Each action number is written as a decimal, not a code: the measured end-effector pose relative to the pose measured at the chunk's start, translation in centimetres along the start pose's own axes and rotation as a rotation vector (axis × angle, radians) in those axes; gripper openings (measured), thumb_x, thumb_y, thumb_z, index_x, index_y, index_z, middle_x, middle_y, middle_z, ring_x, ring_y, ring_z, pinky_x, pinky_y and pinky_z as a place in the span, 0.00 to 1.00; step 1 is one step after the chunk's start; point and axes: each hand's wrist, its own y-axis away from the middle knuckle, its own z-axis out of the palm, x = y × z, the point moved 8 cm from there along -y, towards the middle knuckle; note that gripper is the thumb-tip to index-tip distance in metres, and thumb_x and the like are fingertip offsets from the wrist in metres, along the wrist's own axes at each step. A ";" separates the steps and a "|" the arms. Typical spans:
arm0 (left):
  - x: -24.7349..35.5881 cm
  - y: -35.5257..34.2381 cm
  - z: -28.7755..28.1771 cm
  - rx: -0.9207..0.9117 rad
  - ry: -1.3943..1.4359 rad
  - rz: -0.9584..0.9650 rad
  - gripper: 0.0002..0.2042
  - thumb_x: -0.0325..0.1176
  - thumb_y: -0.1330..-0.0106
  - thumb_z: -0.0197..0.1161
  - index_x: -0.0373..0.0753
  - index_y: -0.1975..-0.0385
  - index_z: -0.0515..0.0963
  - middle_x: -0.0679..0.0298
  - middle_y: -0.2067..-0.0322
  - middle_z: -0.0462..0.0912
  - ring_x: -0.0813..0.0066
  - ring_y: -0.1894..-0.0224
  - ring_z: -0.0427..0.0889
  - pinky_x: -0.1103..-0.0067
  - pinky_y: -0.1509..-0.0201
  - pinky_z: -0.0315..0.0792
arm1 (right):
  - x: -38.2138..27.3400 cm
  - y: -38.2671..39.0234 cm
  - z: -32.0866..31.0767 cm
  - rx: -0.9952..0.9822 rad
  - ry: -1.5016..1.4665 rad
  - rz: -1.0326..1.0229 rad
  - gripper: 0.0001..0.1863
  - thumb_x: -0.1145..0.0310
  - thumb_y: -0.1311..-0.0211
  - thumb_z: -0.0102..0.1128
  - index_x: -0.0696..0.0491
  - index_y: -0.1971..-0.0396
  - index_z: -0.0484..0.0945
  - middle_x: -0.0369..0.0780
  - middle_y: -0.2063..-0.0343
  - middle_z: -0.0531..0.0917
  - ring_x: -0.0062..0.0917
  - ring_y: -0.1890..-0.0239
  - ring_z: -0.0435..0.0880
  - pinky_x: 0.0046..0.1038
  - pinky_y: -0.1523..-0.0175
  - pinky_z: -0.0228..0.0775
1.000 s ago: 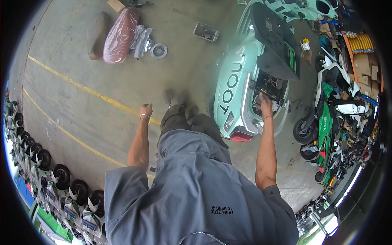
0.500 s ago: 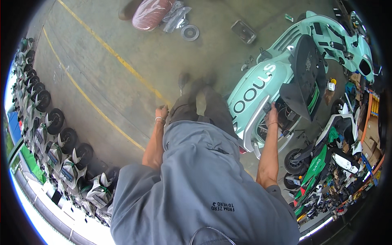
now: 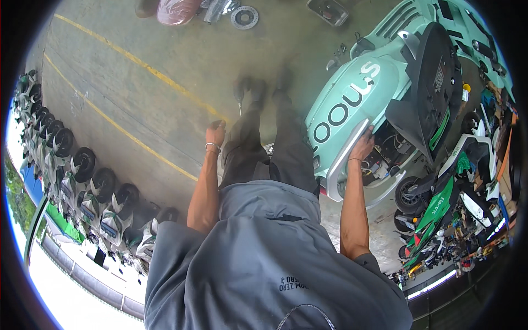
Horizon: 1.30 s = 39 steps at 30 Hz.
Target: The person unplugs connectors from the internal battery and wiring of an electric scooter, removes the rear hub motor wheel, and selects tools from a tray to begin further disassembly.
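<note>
A mint-green scooter (image 3: pixel 344 91) with dark lettering stands at my right, its seat (image 3: pixel 426 93) tipped up and the bay beneath it exposed. My right hand (image 3: pixel 363 144) is closed around the silver grab rail (image 3: pixel 347 154) at its rear, fingers partly hidden. Wires and parts (image 3: pixel 385 159) show in the bay beside this hand. At my left side, away from the scooter, my left hand (image 3: pixel 215 132) hangs with curled fingers. Whatever it may hold cannot be made out.
Parked scooters (image 3: pixel 104 187) line the left side. A green and white two-wheeler (image 3: pixel 440 203) and piled parts stand at the right. Ahead on the floor lie a brake disc (image 3: pixel 244 17), a plastic-wrapped reddish-brown piece (image 3: pixel 177 10) and a tray-like part (image 3: pixel 328 11). Yellow lines (image 3: pixel 148 67) cross the floor.
My view has shifted, and the floor items now sit higher in it. My legs show more, with the feet farther apart. My right hand has moved slightly forward along the grab rail.
</note>
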 end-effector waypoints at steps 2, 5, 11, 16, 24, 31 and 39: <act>0.1 -1.1 1.6 -0.007 -0.030 -0.010 0.21 0.43 0.40 0.63 0.33 0.54 0.79 0.50 0.61 0.84 0.62 0.60 0.85 0.72 0.54 0.74 | 1.1 -0.3 -0.4 0.060 0.022 -0.031 0.34 0.45 0.31 0.39 0.66 0.49 0.72 0.59 0.55 0.77 0.53 0.54 0.75 0.45 0.47 0.62; -2.0 -4.4 2.9 -0.002 -0.209 -0.005 0.22 0.44 0.41 0.64 0.33 0.53 0.78 0.50 0.60 0.84 0.59 0.57 0.84 0.71 0.52 0.74 | 1.2 -0.6 0.1 0.081 0.293 -0.356 0.29 0.52 0.33 0.48 0.65 0.49 0.72 0.57 0.56 0.78 0.52 0.56 0.77 0.44 0.49 0.66; -11.5 -16.5 11.2 -0.018 -0.381 -0.157 0.39 0.51 0.52 0.72 0.32 0.43 0.68 0.44 0.49 0.75 0.52 0.47 0.76 0.67 0.44 0.71 | 1.1 0.7 -2.1 0.039 0.622 -0.833 0.22 0.69 0.44 0.60 0.63 0.51 0.75 0.51 0.59 0.81 0.46 0.57 0.81 0.41 0.51 0.70; -16.6 -25.2 19.4 -0.125 -0.179 -0.202 0.57 0.56 0.58 0.77 0.23 0.37 0.52 0.31 0.44 0.66 0.49 0.41 0.71 0.69 0.38 0.65 | 2.8 1.0 -6.0 0.061 0.226 -0.411 0.38 0.44 0.32 0.35 0.59 0.33 0.54 0.48 0.34 0.60 0.40 0.32 0.59 0.43 0.31 0.52; -19.5 -31.0 21.7 -0.056 0.013 -0.157 0.19 0.46 0.52 0.76 0.35 0.73 0.81 0.65 0.79 0.78 0.80 0.77 0.73 0.81 0.70 0.67 | 1.0 1.5 -5.0 0.080 0.303 -0.266 0.44 0.34 0.35 0.30 0.53 0.30 0.50 0.44 0.30 0.53 0.38 0.29 0.51 0.48 0.28 0.41; -15.9 -31.9 19.0 0.158 -0.066 -0.031 0.17 0.38 0.56 0.74 0.27 0.77 0.80 0.58 0.80 0.81 0.72 0.76 0.76 0.73 0.66 0.70 | 1.6 1.7 -5.3 0.088 0.152 -0.229 0.45 0.33 0.36 0.29 0.54 0.30 0.49 0.43 0.30 0.52 0.37 0.29 0.51 0.47 0.28 0.40; -5.3 -36.8 16.1 0.232 -0.086 0.150 0.19 0.39 0.56 0.72 0.27 0.74 0.81 0.55 0.79 0.82 0.69 0.75 0.77 0.72 0.64 0.70 | 1.2 2.1 -5.6 0.158 0.232 -0.222 0.46 0.32 0.38 0.36 0.54 0.32 0.54 0.44 0.32 0.56 0.36 0.31 0.53 0.44 0.28 0.40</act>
